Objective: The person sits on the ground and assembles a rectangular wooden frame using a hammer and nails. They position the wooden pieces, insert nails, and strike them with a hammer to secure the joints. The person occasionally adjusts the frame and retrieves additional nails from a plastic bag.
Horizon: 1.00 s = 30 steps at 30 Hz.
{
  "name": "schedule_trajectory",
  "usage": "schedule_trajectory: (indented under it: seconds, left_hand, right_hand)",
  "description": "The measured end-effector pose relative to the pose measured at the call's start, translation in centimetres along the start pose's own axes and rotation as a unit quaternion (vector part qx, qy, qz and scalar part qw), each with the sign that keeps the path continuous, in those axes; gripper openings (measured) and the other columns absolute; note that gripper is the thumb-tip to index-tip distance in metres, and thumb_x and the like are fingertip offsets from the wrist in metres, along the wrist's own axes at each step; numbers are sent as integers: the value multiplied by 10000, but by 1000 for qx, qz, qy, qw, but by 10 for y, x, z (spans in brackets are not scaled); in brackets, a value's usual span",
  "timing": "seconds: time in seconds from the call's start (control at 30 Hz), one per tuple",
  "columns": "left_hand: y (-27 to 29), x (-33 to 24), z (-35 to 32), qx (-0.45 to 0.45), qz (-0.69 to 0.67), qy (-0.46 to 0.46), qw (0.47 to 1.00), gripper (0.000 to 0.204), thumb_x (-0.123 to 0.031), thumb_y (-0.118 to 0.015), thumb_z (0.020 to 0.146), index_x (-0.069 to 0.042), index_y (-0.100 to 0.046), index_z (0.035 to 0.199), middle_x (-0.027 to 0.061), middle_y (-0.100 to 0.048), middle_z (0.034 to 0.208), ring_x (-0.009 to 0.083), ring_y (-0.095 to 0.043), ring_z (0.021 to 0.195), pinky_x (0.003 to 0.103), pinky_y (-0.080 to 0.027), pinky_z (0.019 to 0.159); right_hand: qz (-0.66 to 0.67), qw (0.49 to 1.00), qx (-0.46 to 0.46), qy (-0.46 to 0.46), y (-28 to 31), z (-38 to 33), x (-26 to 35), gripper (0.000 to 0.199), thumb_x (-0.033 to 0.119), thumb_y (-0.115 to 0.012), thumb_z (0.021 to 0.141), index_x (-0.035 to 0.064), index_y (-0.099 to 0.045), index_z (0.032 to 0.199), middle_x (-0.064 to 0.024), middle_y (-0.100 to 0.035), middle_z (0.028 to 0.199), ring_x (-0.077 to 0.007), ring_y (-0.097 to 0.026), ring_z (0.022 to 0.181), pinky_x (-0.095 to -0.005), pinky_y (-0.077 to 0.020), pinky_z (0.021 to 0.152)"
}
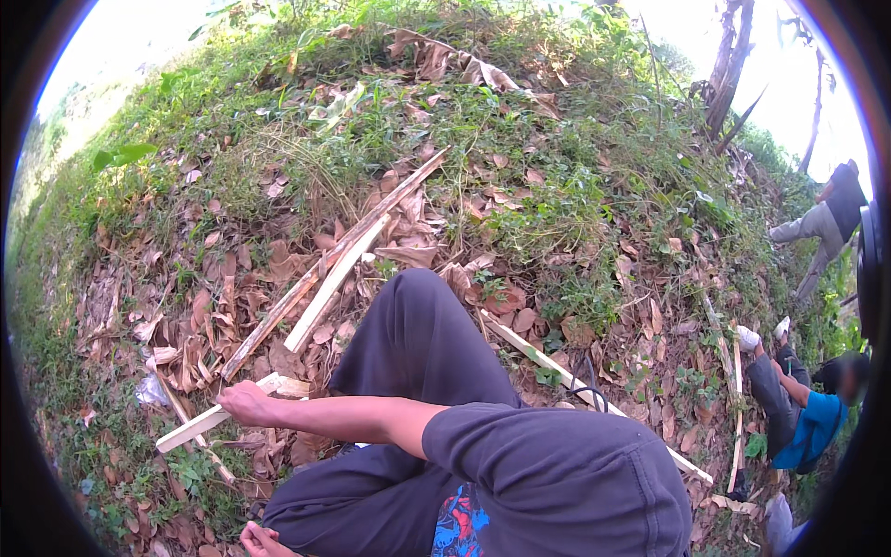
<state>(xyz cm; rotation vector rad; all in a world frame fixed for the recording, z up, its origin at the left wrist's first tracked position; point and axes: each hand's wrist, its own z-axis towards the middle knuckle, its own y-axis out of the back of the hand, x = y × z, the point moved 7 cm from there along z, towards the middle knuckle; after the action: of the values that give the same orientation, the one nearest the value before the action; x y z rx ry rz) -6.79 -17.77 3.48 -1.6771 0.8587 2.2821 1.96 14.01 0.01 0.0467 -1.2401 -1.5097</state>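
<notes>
2 hands [243, 405], 1 gripped wooden strip [199, 427]

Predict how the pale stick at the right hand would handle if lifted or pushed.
The stick would probably stay stiff, since it looks straight. Being slim, it is likely light. Its squared end suggests it would hardly roll.

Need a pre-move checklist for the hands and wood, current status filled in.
1. Right hand closed on short pale strip: ok, appears wrapped around it.
2. Left hand grip: cannot tell, cut off by the lower edge.
3. Space beneath short pale strip clear: not ok, a thin stick crosses under it.
4. Long pale strip apart from both hands: ok, lies beyond them.
5. Co-worker in blue clear of the hands: ok, far to the right.
</notes>
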Motion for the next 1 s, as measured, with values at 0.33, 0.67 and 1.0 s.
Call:
schedule_trajectory:
  seconds: [0.33,0.67,1.0]
  left_hand:
    - [-106,-43,100,312,193,-142,919,294,-306,-703,971,-17,-663,1001,67,-655,779,149,-549,620,316,-460,534]
    - [-210,61,132,316,302,-35,899,363,-350,-631,965,6,-666,1022,171,-695,869,280,-637,721,428,-489,632]
    - [-253,52,112,82,235,-83,965,468,-376,-621,912,73,-683,1025,304,-704,996,460,-677,956,545,-503,835]
  right_hand:
    - [7,998,-60,-10,-1,-7,0,63,108,-696,655,77,-664,701,-131,-656,640,-346,-692,660,-430,-560,621]
    - [103,981,-158,34,-51,5,-13,156,172,-705,642,109,-585,566,-89,-532,541,-274,-546,522,-393,-421,493]
    - [-10,982,73,173,52,27,7,145,217,-752,620,157,-722,748,-112,-672,691,-356,-689,719,-460,-551,621]
